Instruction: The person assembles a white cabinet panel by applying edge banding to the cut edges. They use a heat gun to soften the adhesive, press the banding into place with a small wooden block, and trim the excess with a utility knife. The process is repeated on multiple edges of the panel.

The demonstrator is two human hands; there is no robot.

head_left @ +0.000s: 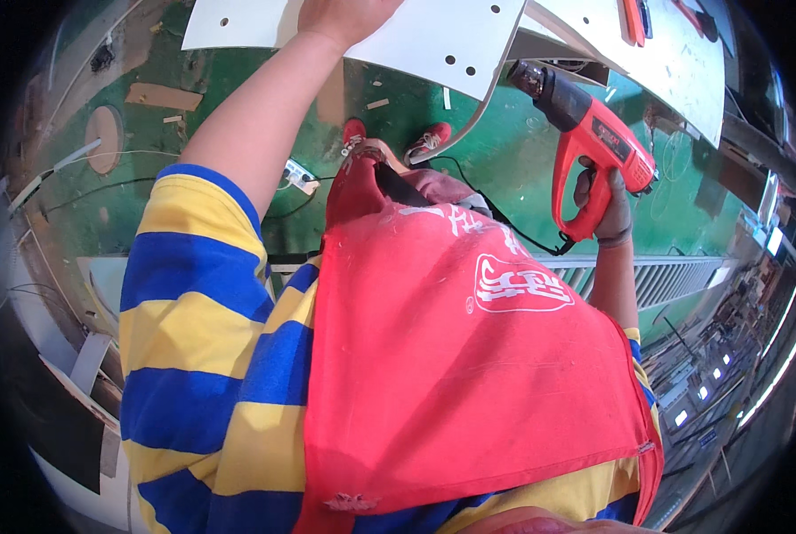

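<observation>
Right grip (613, 212) clamped on heat gun (604, 141); panel (420, 52) under left grip (349, 16), can't tell if closed. Heating step probably, next needs nozzle aimed.

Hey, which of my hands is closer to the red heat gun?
Your right hand: it is wrapped around the handle of the red heat gun. Your left hand is at the white panel, away to the gun's left.

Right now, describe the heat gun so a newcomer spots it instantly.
Find the big red apron, low centre. Above its right side, the right hand grips the heat gun by its handle. Unlike the tools on the upper-right white panel, it is pistol-shaped, red with a black barrel.
</observation>
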